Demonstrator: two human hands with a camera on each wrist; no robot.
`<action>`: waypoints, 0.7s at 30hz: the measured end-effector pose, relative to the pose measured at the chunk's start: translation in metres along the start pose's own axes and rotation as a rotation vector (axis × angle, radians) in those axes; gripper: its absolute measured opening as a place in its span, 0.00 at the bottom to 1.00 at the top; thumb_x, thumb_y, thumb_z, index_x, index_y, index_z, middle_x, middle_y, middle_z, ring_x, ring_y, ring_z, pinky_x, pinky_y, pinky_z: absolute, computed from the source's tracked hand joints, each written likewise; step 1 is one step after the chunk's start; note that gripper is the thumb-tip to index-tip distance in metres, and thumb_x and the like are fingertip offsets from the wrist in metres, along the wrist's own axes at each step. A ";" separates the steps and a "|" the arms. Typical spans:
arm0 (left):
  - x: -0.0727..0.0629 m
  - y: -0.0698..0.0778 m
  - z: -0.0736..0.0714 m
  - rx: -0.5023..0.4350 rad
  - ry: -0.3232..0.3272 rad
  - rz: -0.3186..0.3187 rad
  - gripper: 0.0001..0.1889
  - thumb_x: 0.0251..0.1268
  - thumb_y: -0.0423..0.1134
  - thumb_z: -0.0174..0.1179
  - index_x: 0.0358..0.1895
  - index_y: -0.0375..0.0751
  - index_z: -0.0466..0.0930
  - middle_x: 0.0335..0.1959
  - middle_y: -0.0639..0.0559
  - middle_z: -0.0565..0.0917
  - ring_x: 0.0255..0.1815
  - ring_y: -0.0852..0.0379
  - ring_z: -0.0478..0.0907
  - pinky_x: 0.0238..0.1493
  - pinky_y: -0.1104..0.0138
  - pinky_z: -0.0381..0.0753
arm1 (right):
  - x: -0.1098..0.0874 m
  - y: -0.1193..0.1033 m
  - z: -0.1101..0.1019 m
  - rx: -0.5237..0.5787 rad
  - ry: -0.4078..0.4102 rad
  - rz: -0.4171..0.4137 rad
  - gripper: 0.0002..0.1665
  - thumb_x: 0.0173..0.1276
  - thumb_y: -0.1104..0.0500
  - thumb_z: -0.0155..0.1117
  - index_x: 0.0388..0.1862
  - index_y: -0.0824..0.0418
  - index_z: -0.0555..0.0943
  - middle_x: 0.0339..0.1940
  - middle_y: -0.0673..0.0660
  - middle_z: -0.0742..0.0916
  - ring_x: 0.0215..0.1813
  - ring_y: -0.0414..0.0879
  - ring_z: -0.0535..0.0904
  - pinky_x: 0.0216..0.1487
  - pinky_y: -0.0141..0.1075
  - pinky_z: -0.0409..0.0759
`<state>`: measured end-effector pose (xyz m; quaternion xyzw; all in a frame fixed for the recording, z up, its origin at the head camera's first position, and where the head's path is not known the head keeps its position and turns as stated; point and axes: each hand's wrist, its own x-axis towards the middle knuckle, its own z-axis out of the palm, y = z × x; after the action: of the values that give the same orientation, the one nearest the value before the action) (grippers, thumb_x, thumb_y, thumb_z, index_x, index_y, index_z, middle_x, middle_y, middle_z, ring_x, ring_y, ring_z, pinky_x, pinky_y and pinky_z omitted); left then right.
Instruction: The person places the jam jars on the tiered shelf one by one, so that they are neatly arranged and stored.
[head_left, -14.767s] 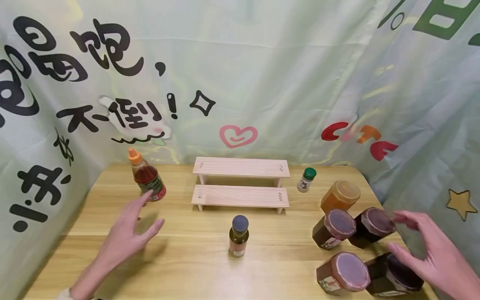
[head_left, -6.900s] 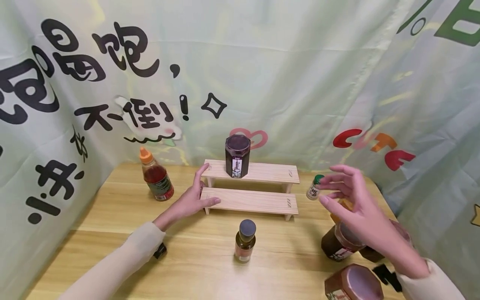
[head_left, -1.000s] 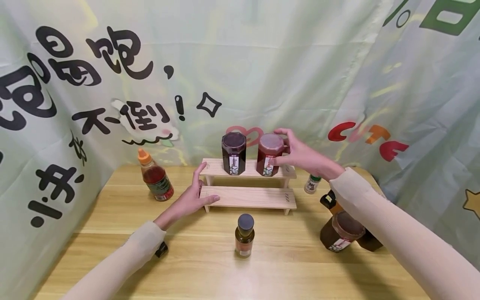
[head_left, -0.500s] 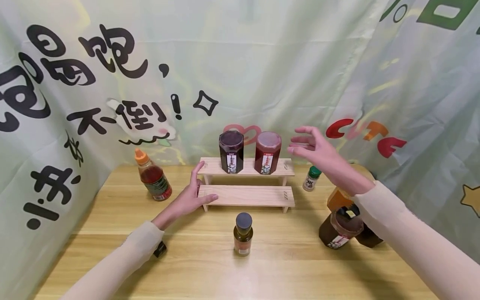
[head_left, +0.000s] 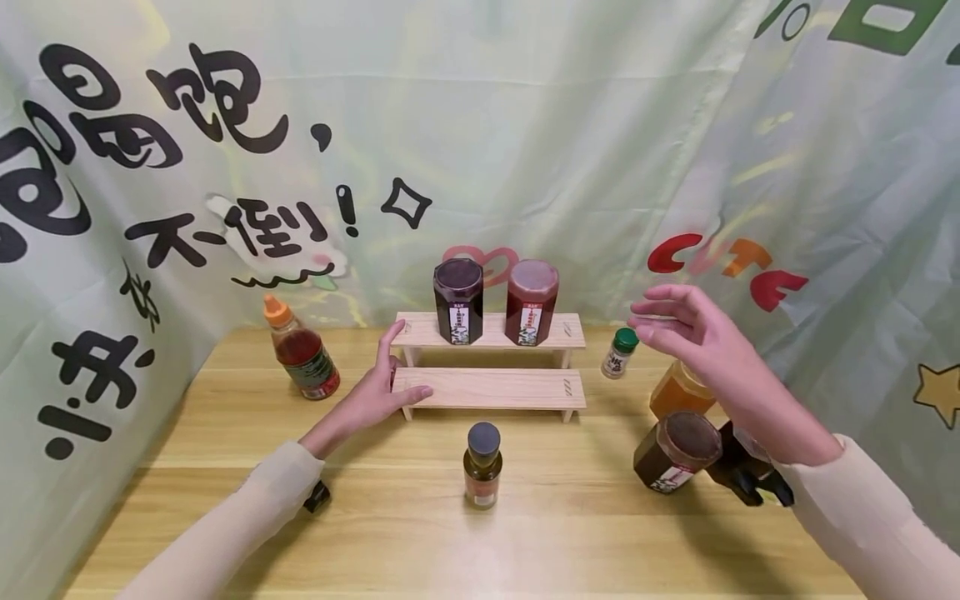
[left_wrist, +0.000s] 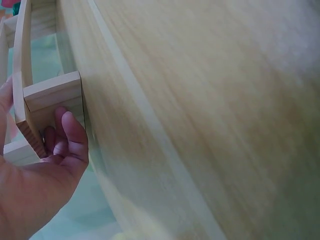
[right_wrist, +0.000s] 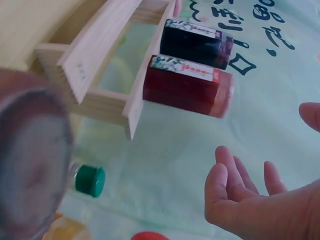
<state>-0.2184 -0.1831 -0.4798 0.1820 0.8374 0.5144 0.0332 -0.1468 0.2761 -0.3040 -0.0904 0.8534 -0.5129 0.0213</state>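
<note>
My left hand [head_left: 375, 392] grips the left end of a two-step wooden rack [head_left: 487, 388]. Its thumb lies on the lower step, and in the left wrist view the fingers [left_wrist: 75, 131] curl round the rack's end. On the upper step a dark purple jar [head_left: 458, 302] and a red jar [head_left: 532, 302] stand upright, slightly apart. My right hand [head_left: 697, 333], empty with fingers loosely bent, hovers above an amber jar [head_left: 678, 390] and beside a small green-capped shaker [head_left: 619, 353]. Below its forearm stands a dark reddish jar [head_left: 678, 452].
A squeeze bottle [head_left: 303, 354] with an orange cap stands left of the rack. In front of the rack is a small dark-capped bottle [head_left: 482, 467]. Another dark jar [head_left: 742, 454] is partly hidden by the right wrist camera. A printed curtain [head_left: 562, 150] hangs behind the table.
Both jars have come from the right side onto the upper step. My right hand has let go of the red jar and moved right and down. The left hand keeps its grip.
</note>
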 end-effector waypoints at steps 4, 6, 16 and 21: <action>-0.001 0.000 -0.001 0.000 -0.009 -0.001 0.63 0.70 0.40 0.78 0.89 0.67 0.33 0.37 0.40 0.78 0.30 0.50 0.78 0.32 0.60 0.79 | -0.017 0.013 0.001 0.045 0.047 -0.053 0.34 0.86 0.51 0.64 0.82 0.49 0.60 0.75 0.53 0.76 0.70 0.38 0.77 0.59 0.23 0.77; -0.001 0.001 -0.001 0.006 -0.006 -0.002 0.63 0.70 0.41 0.78 0.89 0.68 0.33 0.36 0.41 0.78 0.28 0.50 0.76 0.31 0.60 0.78 | -0.025 0.020 0.001 0.061 0.067 -0.096 0.34 0.87 0.55 0.63 0.82 0.49 0.58 0.74 0.54 0.75 0.70 0.38 0.77 0.59 0.23 0.78; -0.001 0.000 0.000 -0.003 0.000 -0.002 0.63 0.70 0.42 0.78 0.88 0.73 0.32 0.38 0.40 0.78 0.32 0.48 0.78 0.34 0.58 0.79 | -0.062 0.064 0.007 0.139 0.167 -0.203 0.35 0.79 0.73 0.64 0.78 0.56 0.66 0.71 0.52 0.78 0.70 0.36 0.75 0.61 0.21 0.75; -0.001 -0.002 0.000 -0.001 -0.003 -0.006 0.63 0.70 0.41 0.78 0.89 0.73 0.32 0.38 0.40 0.78 0.32 0.48 0.78 0.34 0.58 0.79 | -0.076 0.084 0.014 0.127 0.192 -0.203 0.38 0.75 0.78 0.66 0.78 0.60 0.66 0.73 0.53 0.76 0.72 0.36 0.74 0.63 0.20 0.73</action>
<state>-0.2181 -0.1841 -0.4815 0.1805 0.8376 0.5144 0.0360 -0.0812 0.3151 -0.3886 -0.1254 0.8038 -0.5716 -0.1069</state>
